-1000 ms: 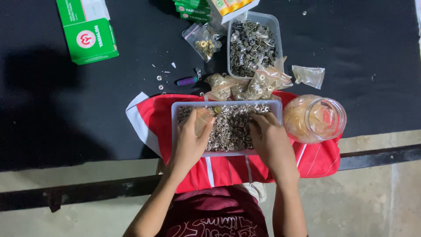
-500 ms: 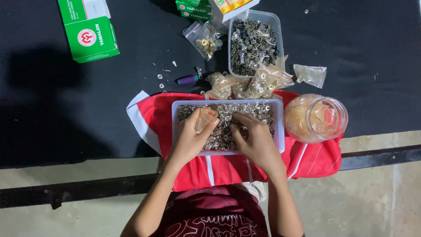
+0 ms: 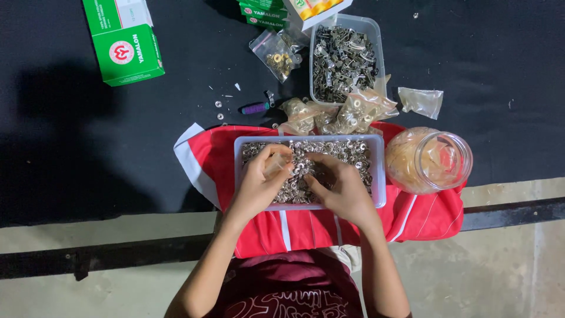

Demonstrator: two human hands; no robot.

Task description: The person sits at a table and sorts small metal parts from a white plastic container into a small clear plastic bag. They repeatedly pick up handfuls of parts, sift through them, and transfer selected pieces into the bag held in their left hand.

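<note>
Near tray [image 3: 379, 176] of small metal rings [image 3: 344, 154] on red cloth [image 3: 206, 156] – left hand [image 3: 259, 185] pinching small clear bag [image 3: 278, 165]; right hand [image 3: 341, 188] fingers curled among rings, hold unclear. Best: keep bag mouth low over tray – spills stay inside.

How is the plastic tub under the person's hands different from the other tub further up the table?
The near tub lies crosswise on a red cloth; the far tub stands lengthwise on the black table. The near tub holds small, round, shiny pieces; the far tub holds longer, darker metal parts. Both hands, left hand and right hand, are in the near tub, none in the far. Both are clear, rectangular and lidless.
</note>
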